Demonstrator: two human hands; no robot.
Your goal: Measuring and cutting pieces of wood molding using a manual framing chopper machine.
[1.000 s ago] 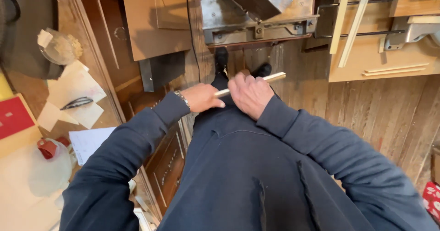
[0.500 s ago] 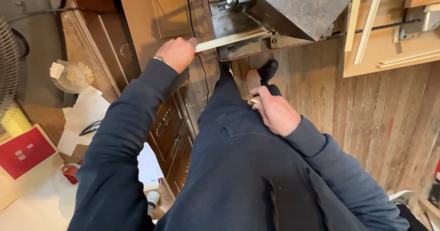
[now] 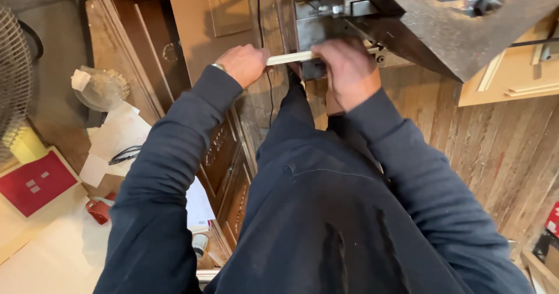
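I hold a thin pale wooden strip level in front of me with both hands. My left hand grips its left end, a watch band showing at the wrist. My right hand is closed over the strip's right part, pressing it against the lower edge of a grey metal machine. The strip's right end is hidden under my right hand and the machine. Both arms wear dark blue sleeves.
Carved brown wooden door panels lean at the left of my legs. A table at the left carries papers, a red box, a clear bag and red tape. Plank floor lies to the right, with light cabinet panels on it.
My right hand has risen from my lap and joined the left on the strip. The strip now lies against the metal machine, and my view has tilted further forward.
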